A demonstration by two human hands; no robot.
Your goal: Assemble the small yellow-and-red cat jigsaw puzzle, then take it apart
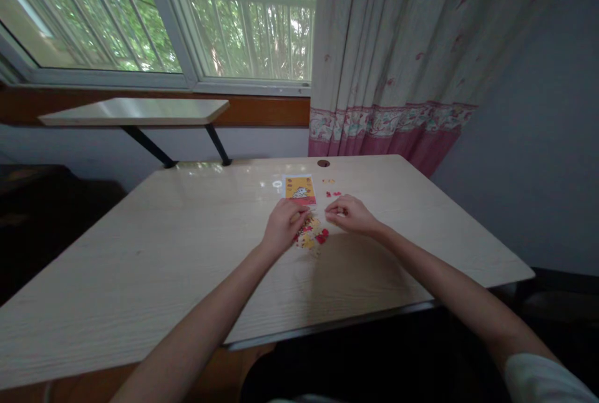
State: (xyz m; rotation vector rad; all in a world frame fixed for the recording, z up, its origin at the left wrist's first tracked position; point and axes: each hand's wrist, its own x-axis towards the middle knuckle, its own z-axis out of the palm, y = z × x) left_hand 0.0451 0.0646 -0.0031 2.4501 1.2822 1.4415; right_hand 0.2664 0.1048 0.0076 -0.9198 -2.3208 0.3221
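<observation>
A pile of small yellow, red and pale jigsaw puzzle pieces lies on the light wooden table. My left hand is closed in a pinch over the pile's upper left side; whatever sits between its fingertips is too small to make out. To the right of the pile, my right hand also pinches, and its fingertips hide what they hold, if anything. Just beyond my hands lies a picture card showing a white spotted animal on yellow, with a red strip below.
A few red pieces and yellow pieces lie apart in short rows right of the card. Farther back is a round cable hole. A raised shelf stands at the back left, and a curtain hangs behind the table.
</observation>
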